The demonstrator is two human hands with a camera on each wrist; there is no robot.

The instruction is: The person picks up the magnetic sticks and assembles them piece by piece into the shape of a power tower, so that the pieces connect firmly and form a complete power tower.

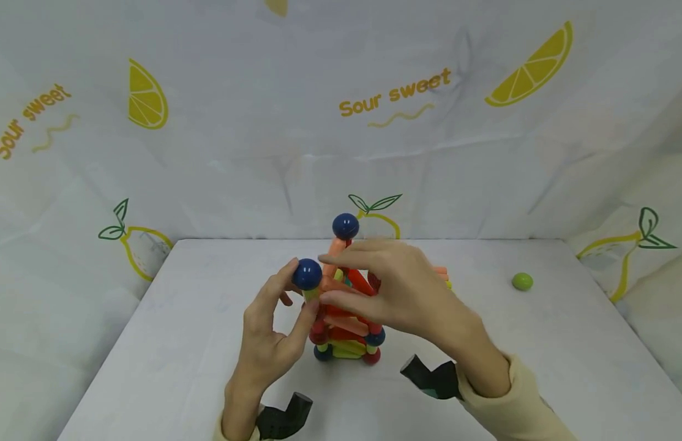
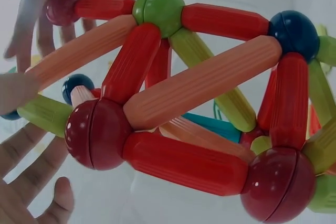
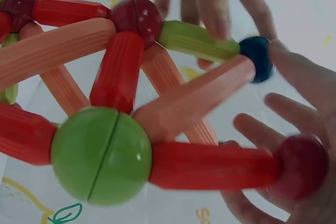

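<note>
A building-toy frame of ribbed sticks and balls, apparently magnetic rods, stands between both hands. My left hand (image 1: 266, 334) pinches the blue ball (image 1: 307, 274) and the yellow-green stick (image 3: 197, 40) under it, index finger by the ball and thumb lower down. From the right, my right hand (image 1: 398, 288) reaches in with its fingers extended. In the right wrist view, one of its fingertips touches the blue ball where an orange stick (image 3: 199, 98) ends. A dark red ball (image 3: 299, 166) on a red stick lies before that hand. Another blue ball (image 1: 345, 226) tops the frame behind.
Several orange and yellow sticks (image 1: 442, 274) lie partly hidden behind the right hand. A loose green ball (image 1: 522, 281) sits on the white table (image 1: 539, 349) at the right. A lemon-print cloth (image 1: 297, 153) hangs beyond the table's back edge.
</note>
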